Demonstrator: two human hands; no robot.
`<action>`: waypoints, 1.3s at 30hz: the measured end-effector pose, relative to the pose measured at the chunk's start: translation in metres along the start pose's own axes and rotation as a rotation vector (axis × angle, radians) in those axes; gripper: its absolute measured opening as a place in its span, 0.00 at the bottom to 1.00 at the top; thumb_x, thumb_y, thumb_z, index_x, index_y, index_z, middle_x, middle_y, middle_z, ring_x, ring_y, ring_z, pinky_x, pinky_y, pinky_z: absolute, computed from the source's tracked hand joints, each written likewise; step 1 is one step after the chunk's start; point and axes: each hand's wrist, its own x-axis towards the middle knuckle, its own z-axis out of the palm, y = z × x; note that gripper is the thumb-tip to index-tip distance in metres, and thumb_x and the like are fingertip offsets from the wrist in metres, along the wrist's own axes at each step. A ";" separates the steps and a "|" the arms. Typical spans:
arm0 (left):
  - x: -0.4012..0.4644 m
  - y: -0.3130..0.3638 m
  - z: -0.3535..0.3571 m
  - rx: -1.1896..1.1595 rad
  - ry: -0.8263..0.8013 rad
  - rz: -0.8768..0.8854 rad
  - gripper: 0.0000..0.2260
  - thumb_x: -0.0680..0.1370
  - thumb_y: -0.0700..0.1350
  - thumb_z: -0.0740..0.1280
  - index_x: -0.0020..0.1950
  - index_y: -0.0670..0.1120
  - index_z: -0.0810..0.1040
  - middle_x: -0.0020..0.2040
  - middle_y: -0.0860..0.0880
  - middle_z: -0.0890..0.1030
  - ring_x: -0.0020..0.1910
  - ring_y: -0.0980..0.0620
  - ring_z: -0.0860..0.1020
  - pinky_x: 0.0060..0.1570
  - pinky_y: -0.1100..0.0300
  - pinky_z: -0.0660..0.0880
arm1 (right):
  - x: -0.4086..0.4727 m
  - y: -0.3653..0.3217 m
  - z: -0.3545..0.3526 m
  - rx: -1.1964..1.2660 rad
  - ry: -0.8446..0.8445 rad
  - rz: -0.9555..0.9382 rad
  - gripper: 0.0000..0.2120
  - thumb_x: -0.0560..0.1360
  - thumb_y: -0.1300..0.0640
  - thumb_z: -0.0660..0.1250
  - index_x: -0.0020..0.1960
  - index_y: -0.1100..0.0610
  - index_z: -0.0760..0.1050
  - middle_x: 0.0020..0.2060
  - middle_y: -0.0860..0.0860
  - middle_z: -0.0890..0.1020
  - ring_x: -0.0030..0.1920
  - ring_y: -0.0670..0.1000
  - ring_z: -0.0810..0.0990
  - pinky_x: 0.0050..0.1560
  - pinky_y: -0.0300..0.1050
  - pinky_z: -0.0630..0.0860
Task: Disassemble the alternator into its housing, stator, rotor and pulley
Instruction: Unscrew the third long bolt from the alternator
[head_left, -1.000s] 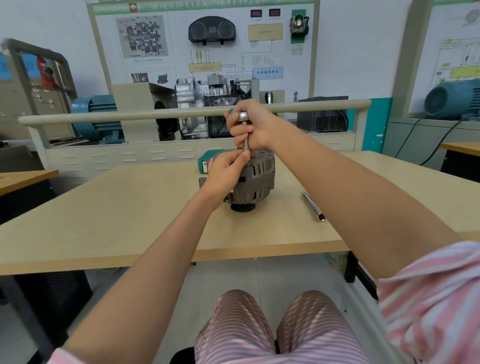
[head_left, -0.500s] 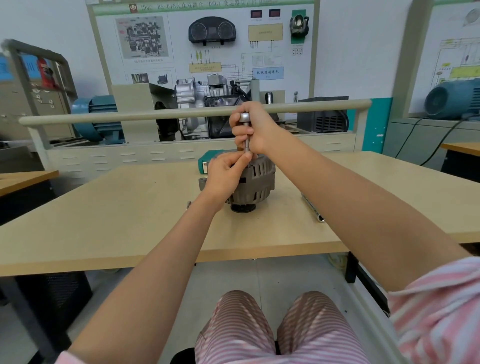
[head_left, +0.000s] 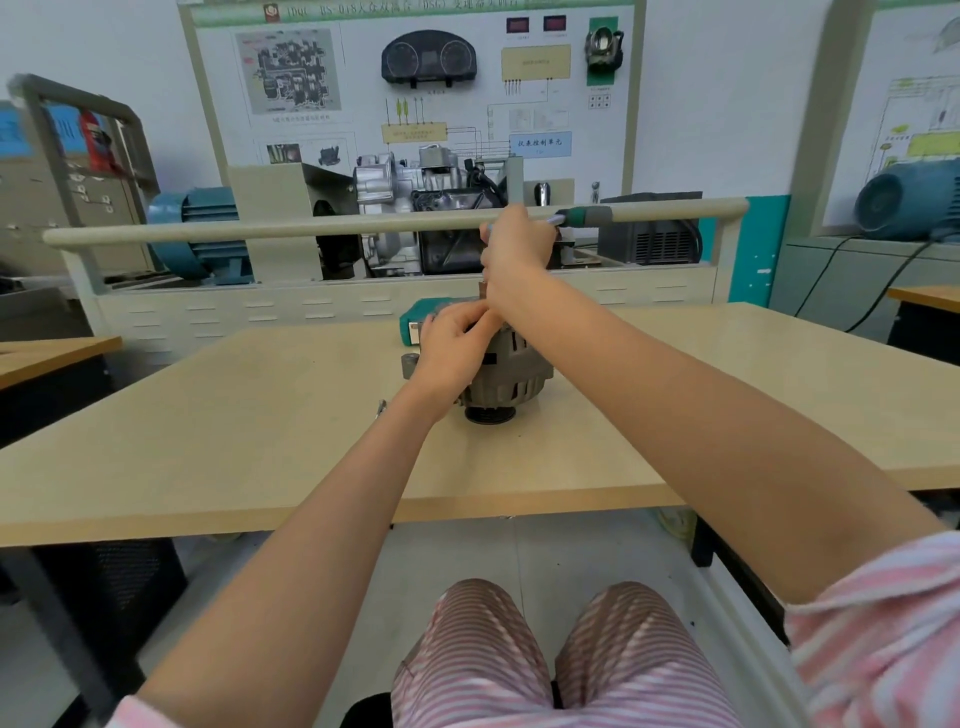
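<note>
The left hand (head_left: 453, 343) and right hand (head_left: 514, 254) hid the alternator's (head_left: 511, 371) top, the ratchet wrench's (head_left: 584, 215) head was covered, and its pulley showed only partly underneath.

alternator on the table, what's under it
Under the grey ribbed alternator a dark round grooved part, seemingly the pulley, rests on the beige wooden table. Its contact with the table is hidden in shadow.

Both bare arms reach forward. The right hand (head_left: 517, 249) is raised, fingers curled in a grip, directly above the left hand (head_left: 452, 343), whose fingers curl downward.
</note>
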 end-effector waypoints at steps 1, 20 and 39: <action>0.001 -0.001 0.000 0.005 -0.015 0.003 0.12 0.83 0.47 0.58 0.46 0.53 0.80 0.55 0.43 0.82 0.62 0.41 0.75 0.71 0.38 0.60 | 0.001 -0.001 -0.001 -0.009 -0.019 0.028 0.05 0.78 0.62 0.54 0.54 0.59 0.64 0.32 0.52 0.72 0.24 0.46 0.62 0.22 0.38 0.58; 0.001 -0.001 -0.006 -0.046 -0.075 0.020 0.10 0.83 0.48 0.58 0.51 0.55 0.79 0.56 0.47 0.82 0.60 0.47 0.77 0.67 0.45 0.69 | 0.010 -0.016 -0.012 -0.236 -0.723 0.348 0.08 0.77 0.60 0.54 0.46 0.60 0.71 0.21 0.45 0.70 0.16 0.42 0.56 0.18 0.34 0.51; 0.009 -0.002 -0.001 -0.120 0.056 -0.071 0.09 0.78 0.47 0.69 0.54 0.46 0.83 0.49 0.48 0.85 0.50 0.50 0.81 0.51 0.55 0.78 | 0.001 -0.016 -0.001 -0.015 -0.095 0.151 0.05 0.79 0.61 0.55 0.48 0.52 0.62 0.30 0.49 0.65 0.26 0.46 0.60 0.25 0.37 0.59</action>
